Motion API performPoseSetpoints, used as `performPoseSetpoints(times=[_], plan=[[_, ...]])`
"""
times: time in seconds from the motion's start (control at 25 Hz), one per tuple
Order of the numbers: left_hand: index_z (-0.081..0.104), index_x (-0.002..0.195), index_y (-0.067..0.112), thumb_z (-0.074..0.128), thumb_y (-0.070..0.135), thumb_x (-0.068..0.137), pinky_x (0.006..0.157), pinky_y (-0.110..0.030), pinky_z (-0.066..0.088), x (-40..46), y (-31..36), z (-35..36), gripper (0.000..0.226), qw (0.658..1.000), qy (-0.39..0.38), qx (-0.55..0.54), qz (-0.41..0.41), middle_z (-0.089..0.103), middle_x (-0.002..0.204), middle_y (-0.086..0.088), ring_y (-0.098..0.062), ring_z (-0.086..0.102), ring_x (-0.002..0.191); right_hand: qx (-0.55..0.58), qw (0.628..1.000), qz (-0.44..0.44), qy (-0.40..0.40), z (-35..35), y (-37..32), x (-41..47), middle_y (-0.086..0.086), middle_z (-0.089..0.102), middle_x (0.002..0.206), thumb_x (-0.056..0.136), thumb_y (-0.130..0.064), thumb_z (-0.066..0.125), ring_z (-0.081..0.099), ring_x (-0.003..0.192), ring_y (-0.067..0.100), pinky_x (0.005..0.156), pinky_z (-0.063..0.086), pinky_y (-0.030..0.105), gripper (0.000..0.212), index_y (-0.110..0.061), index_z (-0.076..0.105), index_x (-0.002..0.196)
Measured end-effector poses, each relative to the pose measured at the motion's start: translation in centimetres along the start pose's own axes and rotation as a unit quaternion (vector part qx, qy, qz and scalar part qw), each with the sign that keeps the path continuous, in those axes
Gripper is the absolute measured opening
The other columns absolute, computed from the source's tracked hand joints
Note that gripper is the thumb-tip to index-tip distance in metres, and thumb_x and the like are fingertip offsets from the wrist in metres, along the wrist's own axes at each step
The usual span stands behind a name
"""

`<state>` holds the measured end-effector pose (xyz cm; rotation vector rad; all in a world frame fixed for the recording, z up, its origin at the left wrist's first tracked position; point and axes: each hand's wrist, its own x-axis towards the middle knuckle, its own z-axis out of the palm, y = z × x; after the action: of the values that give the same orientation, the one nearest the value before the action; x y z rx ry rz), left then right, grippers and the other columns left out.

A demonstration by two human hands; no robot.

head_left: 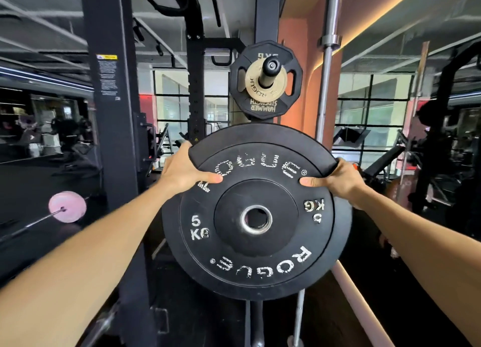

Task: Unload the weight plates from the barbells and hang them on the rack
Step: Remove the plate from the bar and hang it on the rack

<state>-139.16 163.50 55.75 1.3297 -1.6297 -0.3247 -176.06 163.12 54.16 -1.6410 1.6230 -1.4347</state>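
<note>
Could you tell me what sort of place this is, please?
Most likely a gym's free-weights area. Both hands grip a black rubber 5 kg Rogue bumper plate, a black steel rack upright stands nearby, and a pink-plated barbell lies on the floor.

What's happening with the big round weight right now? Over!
Left hand and right hand: each has a grip on the 5 kg plate's upper rim. Plate not hung yet. Upper peg already holds two plates.
</note>
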Motion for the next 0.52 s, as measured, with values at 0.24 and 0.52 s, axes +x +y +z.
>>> performPoseSetpoints(times=[0.24,0.52], plan=[[0.048,0.12,0.022,0.097,0.05,0.043,0.09,-0.035,0.048,-6.0,0.6,-9.8,0.095,0.998,0.047,0.039,-0.036,0.064,0.115,0.004,-0.022,0.056,0.114,0.037,0.996,-0.051,-0.07,4.1,-6.6,-4.2,-0.01,0.075,0.09,0.028,-0.048,0.1,0.072,0.08,0.009,0.069,0.06,0.024,0.085,-0.02,0.068,0.102],[0.049,0.12,0.019,0.098,0.043,0.047,0.08,-0.031,0.045,-10.2,-3.2,-22.5,0.091,0.992,0.089,0.055,-0.065,0.063,0.11,0.005,-0.021,0.057,0.108,0.052,0.988,-0.081,-0.12,13.4,-15.6,-10.1,-0.009,0.072,0.097,0.033,-0.042,0.098,0.068,0.09,0.013,0.081,0.054,0.03,0.082,-0.023,0.063,0.104]])
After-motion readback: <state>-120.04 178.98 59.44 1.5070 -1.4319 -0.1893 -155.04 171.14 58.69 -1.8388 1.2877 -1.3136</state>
